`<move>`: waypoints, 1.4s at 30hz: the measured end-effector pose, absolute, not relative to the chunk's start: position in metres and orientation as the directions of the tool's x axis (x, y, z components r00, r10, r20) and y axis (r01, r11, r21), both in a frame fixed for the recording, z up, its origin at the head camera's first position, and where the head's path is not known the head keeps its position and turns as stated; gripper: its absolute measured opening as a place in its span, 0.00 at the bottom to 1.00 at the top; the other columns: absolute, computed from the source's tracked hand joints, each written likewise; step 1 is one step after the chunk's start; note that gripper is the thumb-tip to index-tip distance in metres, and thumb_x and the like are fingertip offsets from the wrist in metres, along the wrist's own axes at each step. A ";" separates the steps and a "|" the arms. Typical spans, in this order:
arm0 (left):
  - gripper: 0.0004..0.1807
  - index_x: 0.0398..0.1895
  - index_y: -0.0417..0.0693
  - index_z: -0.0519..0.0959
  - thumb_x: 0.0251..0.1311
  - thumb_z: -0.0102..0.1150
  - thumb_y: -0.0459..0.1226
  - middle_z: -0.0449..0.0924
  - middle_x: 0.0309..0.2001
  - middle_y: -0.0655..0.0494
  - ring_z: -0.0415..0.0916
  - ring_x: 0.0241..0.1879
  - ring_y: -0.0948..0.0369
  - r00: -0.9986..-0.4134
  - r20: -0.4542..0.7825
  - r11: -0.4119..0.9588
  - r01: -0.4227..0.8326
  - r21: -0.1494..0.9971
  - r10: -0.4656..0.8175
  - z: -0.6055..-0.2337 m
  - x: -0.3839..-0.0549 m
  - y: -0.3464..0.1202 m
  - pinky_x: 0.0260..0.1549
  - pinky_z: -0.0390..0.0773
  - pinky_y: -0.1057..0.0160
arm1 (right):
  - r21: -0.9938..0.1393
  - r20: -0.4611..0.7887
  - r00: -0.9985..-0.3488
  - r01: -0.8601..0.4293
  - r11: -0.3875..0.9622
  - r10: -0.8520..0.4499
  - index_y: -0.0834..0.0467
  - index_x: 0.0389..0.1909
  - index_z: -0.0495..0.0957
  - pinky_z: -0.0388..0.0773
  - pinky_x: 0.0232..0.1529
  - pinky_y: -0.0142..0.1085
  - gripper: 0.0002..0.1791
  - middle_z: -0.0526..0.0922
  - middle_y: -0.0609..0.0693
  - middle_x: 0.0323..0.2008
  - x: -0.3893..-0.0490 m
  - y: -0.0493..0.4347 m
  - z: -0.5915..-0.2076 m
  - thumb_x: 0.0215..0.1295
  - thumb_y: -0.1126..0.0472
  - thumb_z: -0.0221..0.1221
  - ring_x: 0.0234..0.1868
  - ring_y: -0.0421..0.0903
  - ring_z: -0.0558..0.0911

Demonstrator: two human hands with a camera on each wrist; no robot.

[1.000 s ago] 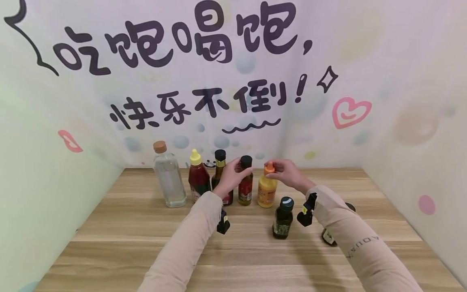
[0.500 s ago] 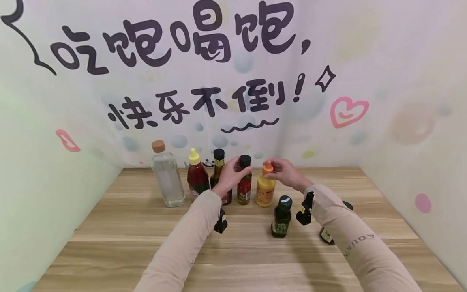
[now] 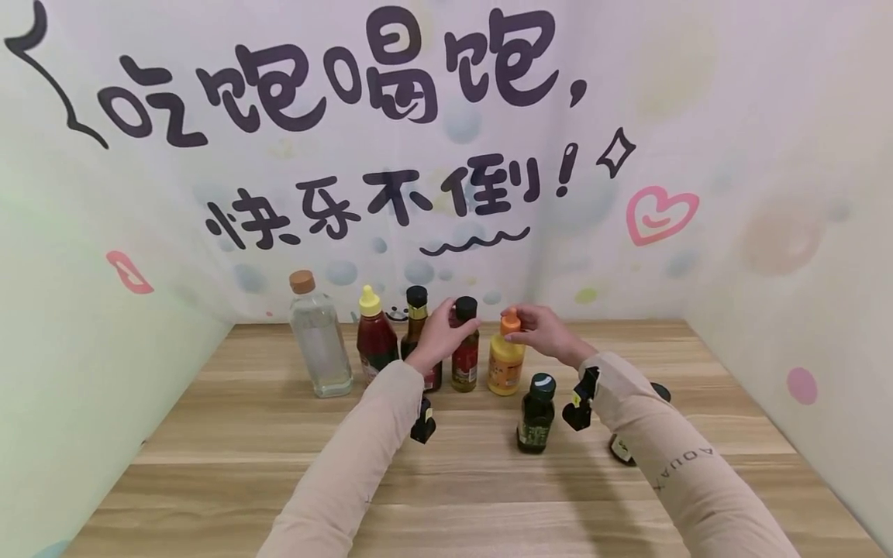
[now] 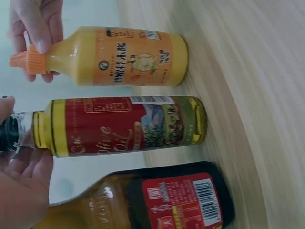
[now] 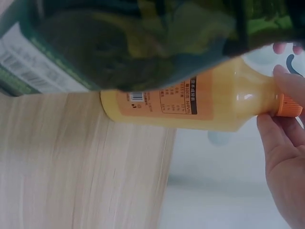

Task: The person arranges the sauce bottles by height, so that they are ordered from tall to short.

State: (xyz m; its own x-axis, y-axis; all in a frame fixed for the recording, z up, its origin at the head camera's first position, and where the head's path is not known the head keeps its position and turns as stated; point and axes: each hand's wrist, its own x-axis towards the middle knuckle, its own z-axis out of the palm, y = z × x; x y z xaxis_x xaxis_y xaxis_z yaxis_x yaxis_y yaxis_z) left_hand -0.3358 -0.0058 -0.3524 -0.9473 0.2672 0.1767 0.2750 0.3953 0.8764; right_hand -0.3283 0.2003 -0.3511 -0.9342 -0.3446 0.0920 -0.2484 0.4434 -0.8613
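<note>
My left hand (image 3: 438, 337) grips the neck of an olive oil bottle (image 4: 138, 125) with a red label and black cap, upright on the table. Just right of it stands a yellow squeeze bottle (image 3: 505, 364) with an orange cap (image 5: 288, 105); my right hand (image 3: 551, 335) pinches it at the cap and neck. A dark sauce bottle (image 4: 183, 200) with a red label is close beside the olive oil, partly behind my left hand in the head view. In the right wrist view a dark green bottle (image 5: 143, 43) covers part of the yellow one.
Further left in the row stand a red sauce bottle (image 3: 377, 341) with a yellow nozzle and a clear bottle (image 3: 321, 345) with a brown cap. Nearer are a dark green-capped bottle (image 3: 536, 418) and another dark bottle (image 3: 621, 449), half hidden by my right sleeve. A printed backdrop (image 3: 349, 170) closes the rear.
Both hands keep their holds, and the bottles stay in place. Only the head view has shifted slightly.
</note>
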 end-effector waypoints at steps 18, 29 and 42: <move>0.35 0.65 0.51 0.56 0.55 0.58 0.42 0.61 0.61 0.46 0.61 0.58 0.52 -0.935 0.188 0.379 0.298 0.876 0.302 -0.339 -0.333 -0.014 0.52 0.65 0.54 | -0.841 0.083 -0.940 -0.244 0.483 -0.330 0.68 0.60 0.59 0.65 0.53 0.49 0.30 0.64 0.66 0.58 -0.314 0.216 -0.328 0.58 0.63 0.57 0.57 0.59 0.66; 0.35 0.64 0.49 0.57 0.53 0.60 0.39 0.60 0.62 0.51 0.57 0.61 0.57 -0.905 0.295 0.430 0.408 0.805 0.308 -0.327 -0.321 -0.022 0.56 0.61 0.56 | -0.812 0.115 -0.948 -0.261 0.522 -0.296 0.63 0.61 0.58 0.66 0.53 0.49 0.36 0.63 0.63 0.59 -0.295 0.244 -0.299 0.56 0.50 0.58 0.58 0.58 0.66; 0.32 0.60 0.42 0.64 0.50 0.62 0.34 0.65 0.59 0.50 0.60 0.59 0.58 -0.774 0.485 0.363 0.624 0.692 0.406 -0.314 -0.294 -0.023 0.55 0.62 0.59 | -0.751 0.159 -0.938 -0.317 0.580 -0.307 0.60 0.63 0.57 0.68 0.51 0.45 0.32 0.66 0.60 0.58 -0.247 0.284 -0.282 0.61 0.54 0.54 0.57 0.56 0.67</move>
State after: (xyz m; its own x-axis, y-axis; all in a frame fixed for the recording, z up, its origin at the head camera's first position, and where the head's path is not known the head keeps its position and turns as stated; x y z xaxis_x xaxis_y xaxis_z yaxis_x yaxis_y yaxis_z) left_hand -0.2940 -0.0234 -0.3142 -0.7743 0.4062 0.4852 0.6240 0.3632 0.6918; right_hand -0.2473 0.2840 -0.2823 -0.9383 -0.3073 0.1586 -0.3168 0.5797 -0.7507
